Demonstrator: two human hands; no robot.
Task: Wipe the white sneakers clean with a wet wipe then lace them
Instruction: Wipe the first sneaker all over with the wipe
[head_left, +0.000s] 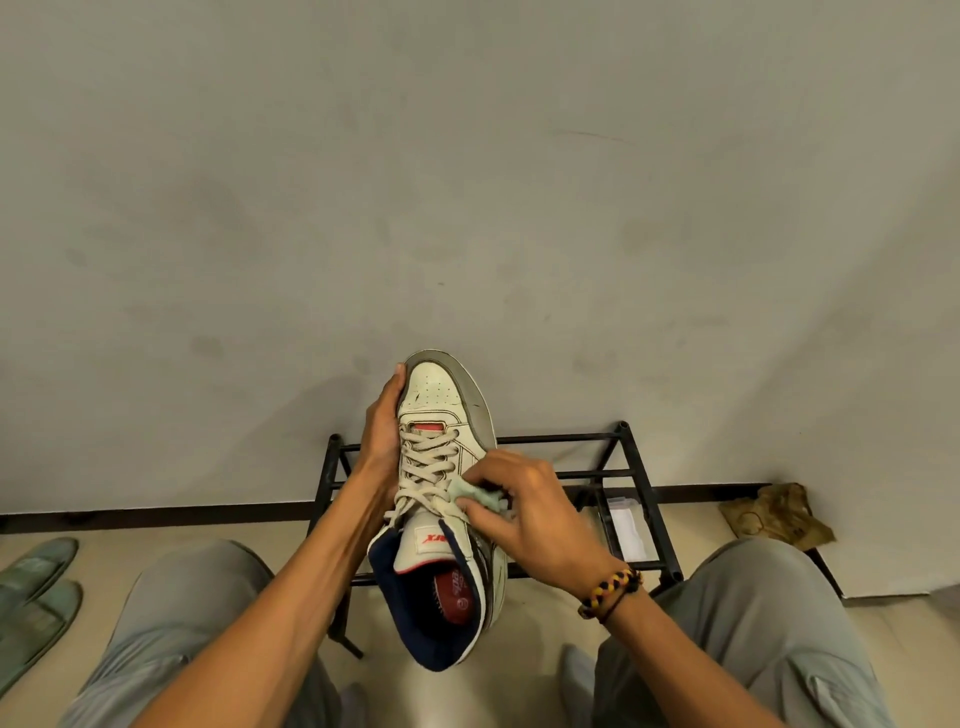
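My left hand grips the left side of the scuffed white leather sneaker, held up between my knees, toe far. My right hand pinches the crumpled pale-green wet wipe against its right flank; I'd judge short, firm strokes best, clear of the laces.

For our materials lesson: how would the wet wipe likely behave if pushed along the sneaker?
The wet wipe is bunched under the right hand, so probably floppy and light. It may snag on the laces. The left hand steadies the sneaker.

Smudged grey wall, dark skirting, beige floor, black metal rack
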